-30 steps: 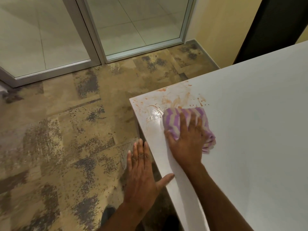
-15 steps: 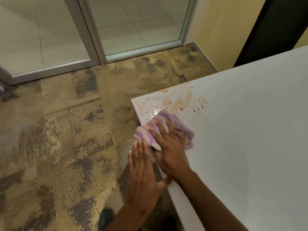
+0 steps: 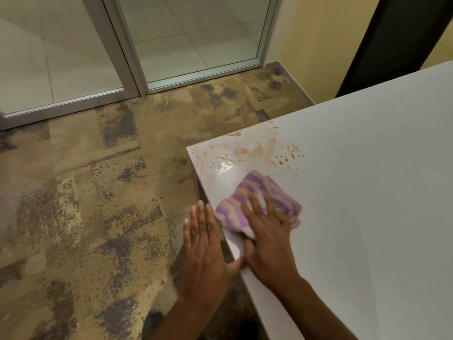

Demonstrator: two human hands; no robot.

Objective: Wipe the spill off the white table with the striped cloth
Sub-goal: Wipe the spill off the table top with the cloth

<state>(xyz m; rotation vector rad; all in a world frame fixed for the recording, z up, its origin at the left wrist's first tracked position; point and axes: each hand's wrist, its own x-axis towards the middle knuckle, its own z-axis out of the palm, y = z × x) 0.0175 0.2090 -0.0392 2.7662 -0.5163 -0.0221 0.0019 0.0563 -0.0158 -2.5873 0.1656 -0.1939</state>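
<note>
one white table, only its near-left corner and part of the top in view. one striped cloth, purple and cream, bunched into a loose wad on the tabletop close to the left edge, just short of the spill and nearer the person.

one spill, spread over the table's corner: pale orange smears, one glossy wet patch beside the cloth's far end, and a scatter of small red-orange drops to the right, too small to count surely.

two hands, both bare. right hand laid on top of the cloth, four fingers straight and spread, pressing the wad flat against the table rather than gripping it; thumb along the cloth's near edge, hard to tell whether tucked under it. left hand off the table, flat above the floor just beside the table's edge, four fingers straight and close together, holding nothing, thumb stretched toward the edge beside the right hand.

below and to the left, one patterned carpet in tan and grey-purple blotches. beyond it, two glass panels in one grey metal frame. at upper right, one yellow wall and one dark upright panel behind the table.
</note>
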